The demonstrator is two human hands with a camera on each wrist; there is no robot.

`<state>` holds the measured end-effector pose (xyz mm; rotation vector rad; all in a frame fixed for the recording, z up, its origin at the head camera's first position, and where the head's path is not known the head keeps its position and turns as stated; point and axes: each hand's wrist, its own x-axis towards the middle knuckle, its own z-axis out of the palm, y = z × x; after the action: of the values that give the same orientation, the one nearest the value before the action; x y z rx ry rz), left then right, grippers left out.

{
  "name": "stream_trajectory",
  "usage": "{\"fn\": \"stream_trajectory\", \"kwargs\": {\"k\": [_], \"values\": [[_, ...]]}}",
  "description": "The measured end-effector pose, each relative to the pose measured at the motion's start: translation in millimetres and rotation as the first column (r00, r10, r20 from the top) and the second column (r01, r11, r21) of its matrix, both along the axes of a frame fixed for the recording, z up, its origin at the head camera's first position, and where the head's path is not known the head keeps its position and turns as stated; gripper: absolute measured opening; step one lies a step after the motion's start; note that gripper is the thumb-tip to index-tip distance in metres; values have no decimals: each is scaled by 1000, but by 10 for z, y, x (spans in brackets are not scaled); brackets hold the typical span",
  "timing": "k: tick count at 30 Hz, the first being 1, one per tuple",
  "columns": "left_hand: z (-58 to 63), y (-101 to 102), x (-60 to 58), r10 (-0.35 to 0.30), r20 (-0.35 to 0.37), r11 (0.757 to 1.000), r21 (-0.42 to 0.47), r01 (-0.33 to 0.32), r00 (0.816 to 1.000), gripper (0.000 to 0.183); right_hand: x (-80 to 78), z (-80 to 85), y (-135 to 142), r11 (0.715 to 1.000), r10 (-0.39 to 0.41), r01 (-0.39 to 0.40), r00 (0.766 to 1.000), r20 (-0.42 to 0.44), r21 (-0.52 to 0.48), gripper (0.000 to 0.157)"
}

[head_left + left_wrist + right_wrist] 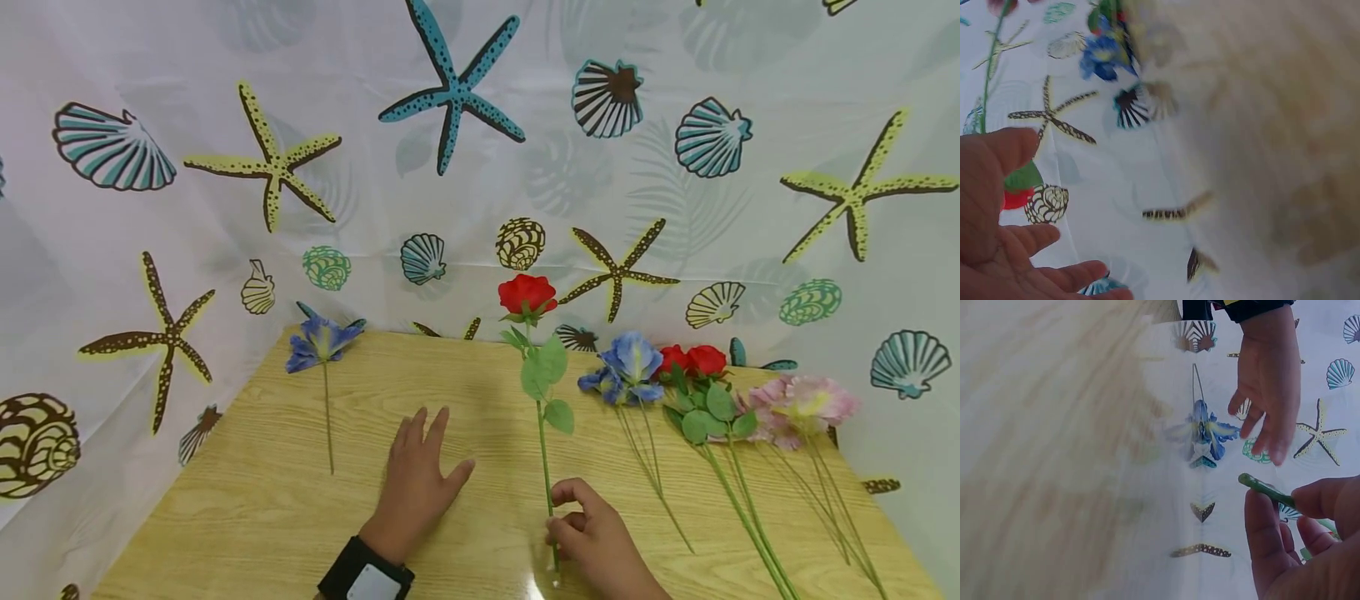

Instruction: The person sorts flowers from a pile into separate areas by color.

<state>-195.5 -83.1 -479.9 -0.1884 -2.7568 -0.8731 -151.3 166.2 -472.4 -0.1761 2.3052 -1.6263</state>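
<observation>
In the head view my right hand pinches the lower stem of a red artificial rose, its bloom raised toward the patterned cloth. The rose's stem end pokes out between thumb and fingers in the right wrist view. My left hand, wearing a black wristband, is spread with fingers extended over the table, left of the rose, and holds nothing. A blue artificial flower lies at the far left with its stem toward me.
On the wooden table, blue flowers, red roses and pink flowers lie in groups to the right, stems toward me. A cloth printed with starfish and shells hangs behind the table and along its sides.
</observation>
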Motion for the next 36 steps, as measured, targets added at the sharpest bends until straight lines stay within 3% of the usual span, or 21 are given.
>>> {"fn": "stream_trajectory", "kwargs": {"k": [6,12,21,30,33,36], "values": [[-40,-238,-116,45,-64,986,-156,-55,997,78,-6,25,139,998,-42,42,999,7,37,29],[-68,-441,-228,77,-129,957,-270,-109,989,78,-29,35,297,991,-115,114,993,3,66,27],[-121,-855,-358,122,-83,933,-330,-143,989,76,-122,27,695,973,-183,180,983,11,144,23],[-154,-1196,-402,169,-35,910,-379,-170,985,74,-181,65,1281,943,-225,212,974,20,256,31],[-169,-1274,-407,176,-35,906,-385,-175,984,73,-196,111,1467,925,-231,209,972,32,317,32],[-179,-1334,-411,184,-26,909,-376,-180,983,71,-219,163,1651,882,-222,185,975,35,433,34]]}}
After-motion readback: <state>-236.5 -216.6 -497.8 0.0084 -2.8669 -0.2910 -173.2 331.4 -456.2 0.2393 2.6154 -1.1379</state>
